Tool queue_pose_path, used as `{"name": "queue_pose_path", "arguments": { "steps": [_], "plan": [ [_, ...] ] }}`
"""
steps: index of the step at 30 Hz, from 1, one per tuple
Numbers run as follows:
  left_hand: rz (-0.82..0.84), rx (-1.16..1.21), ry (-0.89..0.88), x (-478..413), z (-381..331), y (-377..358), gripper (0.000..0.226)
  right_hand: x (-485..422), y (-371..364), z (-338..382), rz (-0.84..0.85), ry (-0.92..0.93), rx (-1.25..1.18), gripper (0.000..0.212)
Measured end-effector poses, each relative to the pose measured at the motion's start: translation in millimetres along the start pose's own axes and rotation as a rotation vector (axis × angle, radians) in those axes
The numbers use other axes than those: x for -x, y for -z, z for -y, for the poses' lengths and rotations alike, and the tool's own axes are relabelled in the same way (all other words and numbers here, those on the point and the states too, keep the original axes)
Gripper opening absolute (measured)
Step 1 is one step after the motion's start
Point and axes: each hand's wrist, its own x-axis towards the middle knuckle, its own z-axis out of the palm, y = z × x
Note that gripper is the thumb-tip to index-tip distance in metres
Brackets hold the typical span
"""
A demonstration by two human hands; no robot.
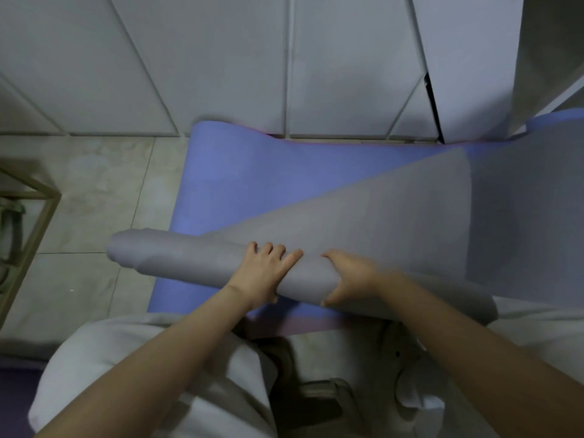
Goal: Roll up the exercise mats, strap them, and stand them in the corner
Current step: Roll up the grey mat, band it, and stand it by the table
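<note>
Pale tiled floor point(88, 184); white panelled doors point(221, 58) behind; wooden frame point(47, 218) at left edge.

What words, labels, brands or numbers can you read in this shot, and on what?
None. No print shows on the grey mat, the blue mat under it, the wall panels or the floor tiles. The left hand and right hand hide part of the grey mat.
</note>
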Motion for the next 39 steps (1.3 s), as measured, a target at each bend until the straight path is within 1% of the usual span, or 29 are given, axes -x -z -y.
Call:
{"name": "queue_pose_path", "arguments": {
  "steps": [3,4,6,7,9,11,13,15,17,19,21,23,24,26,28,29,32,34,37,39],
  "plan": [
    [0.090,0.120,-0.020,-12,-4,5,0.088,9,-32,-2,-0.295,0.109,0.243,0.102],
    [0.124,0.179,-0.039,-17,-5,6,0.087,13,-42,-5,-0.355,0.119,0.255,0.106],
    [0.201,0.258,-0.079,-25,-7,4,0.088,16,-57,-12,-0.404,0.128,0.232,0.107],
    [0.227,0.271,-0.093,-27,-9,4,0.089,17,-60,-16,-0.390,0.148,0.222,0.105],
    [0.235,0.289,-0.103,-27,-16,0,0.091,18,-59,-20,-0.300,0.120,0.179,0.095],
    [0.171,0.291,-0.087,-22,-24,-5,0.090,16,-52,-25,-0.285,0.108,0.200,0.084],
    [0.069,0.241,-0.044,-14,-32,-8,0.092,15,-40,-27,-0.273,0.107,0.162,0.080],
    [-0.005,0.123,0.016,-6,-39,-11,0.097,12,-24,-26,-0.207,0.092,0.120,0.079],
    [-0.026,0.015,0.066,-1,-49,-12,0.100,8,-9,-25,-0.090,0.046,0.112,0.079],
    [-0.041,-0.045,0.106,2,-56,-16,0.103,1,2,-25,0.000,0.016,0.083,0.080],
    [-0.038,-0.040,0.111,3,-58,-16,0.112,-3,8,-27,0.074,0.007,0.039,0.080],
    [-0.032,0.002,0.079,1,-57,-15,0.118,-6,12,-30,0.148,-0.009,0.004,0.081],
    [-0.022,0.027,0.064,-1,-57,-17,0.116,-5,13,-30,0.183,-0.019,-0.001,0.082],
    [-0.004,0.094,0.029,-5,-55,-19,0.101,-5,8,-29,0.209,-0.029,-0.029,0.083],
    [0.034,0.175,0.014,-10,-50,-18,0.093,0,-2,-28,0.178,-0.021,-0.086,0.085],
    [0.059,0.197,-0.002,-12,-47,-18,0.092,4,-9,-28,0.133,-0.004,-0.065,0.087],
    [0.164,0.256,-0.051,-21,-44,-14,0.091,18,-38,-28,-0.055,0.039,0.213,0.095],
    [0.219,0.275,-0.089,-27,-44,-12,0.091,25,-55,-27,-0.155,0.013,0.317,0.094],
    [0.284,0.296,-0.142,-37,-46,-7,0.094,31,-64,-31,-0.217,-0.014,0.250,0.084],
    [0.266,0.289,-0.146,-39,-50,-2,0.095,31,-62,-37,-0.229,-0.025,0.187,0.080]
  ]
}}
